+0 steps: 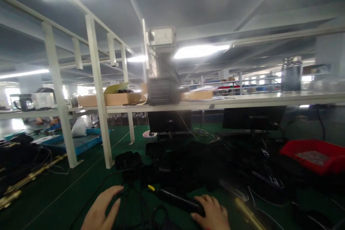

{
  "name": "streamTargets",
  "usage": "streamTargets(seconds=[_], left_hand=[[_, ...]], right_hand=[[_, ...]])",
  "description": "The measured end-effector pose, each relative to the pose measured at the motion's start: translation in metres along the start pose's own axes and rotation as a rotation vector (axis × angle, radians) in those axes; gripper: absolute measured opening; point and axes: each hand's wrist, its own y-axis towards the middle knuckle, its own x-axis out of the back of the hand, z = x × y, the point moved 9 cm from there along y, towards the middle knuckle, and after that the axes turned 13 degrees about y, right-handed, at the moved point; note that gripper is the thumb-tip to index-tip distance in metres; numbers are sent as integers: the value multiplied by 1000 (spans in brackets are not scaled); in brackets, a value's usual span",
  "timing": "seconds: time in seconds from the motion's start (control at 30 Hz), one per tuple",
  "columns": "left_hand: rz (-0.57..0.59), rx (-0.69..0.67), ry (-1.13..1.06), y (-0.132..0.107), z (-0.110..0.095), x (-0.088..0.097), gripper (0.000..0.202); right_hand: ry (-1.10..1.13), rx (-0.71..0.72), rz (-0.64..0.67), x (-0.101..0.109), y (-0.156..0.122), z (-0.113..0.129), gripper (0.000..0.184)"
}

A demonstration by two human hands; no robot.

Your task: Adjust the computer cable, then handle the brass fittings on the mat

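My right hand (212,212) is curled round the back end of a black electric screwdriver (178,200), which lies slantwise above the green table mat. Its yellow tip (151,188) points to the left and away from me. My left hand (104,206) is at the lower left, with thumb and fingers apart and nothing between them. Thin black cables (134,201) run over the mat between the two hands. Beyond them is a dark heap of black parts (185,161), whose single pieces I cannot make out.
A red bin (315,154) with small parts stands at the right. Brass-coloured rods (249,214) lie near my right hand and at the far left. White posts (99,93) carry a shelf (258,100) above two monitors (253,118). A blue tray (88,142) sits beyond the posts.
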Motion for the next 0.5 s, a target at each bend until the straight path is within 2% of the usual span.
streamTargets(seconds=[0.07, 0.1, 0.13, 0.2, 0.27, 0.33, 0.4, 0.5], left_hand=[[144, -93, -26, 37, -55, -16, 43], [198, -111, -46, 51, -75, -26, 42], [243, -105, -65, 63, -88, -37, 40], [285, -60, -91, 78, -97, -59, 40], [291, -8, -102, 82, -90, -76, 42], [274, 31, -96, 79, -73, -85, 44], [209, 52, -47, 75, -51, -80, 45], [76, 45, 164, 80, -17, -55, 47]], right_hand=[[5, 16, -28, 2, 0, 4, 45], [19, 30, -36, 3, 0, 4, 42], [35, 38, -34, 4, 0, 1, 41], [65, 39, -13, 7, 1, -7, 40], [83, 27, 13, 11, 2, -18, 41], [95, 19, 19, 16, 3, -27, 43], [101, 11, 15, 19, 4, -35, 44], [95, -6, 36, 16, 8, -43, 43]])
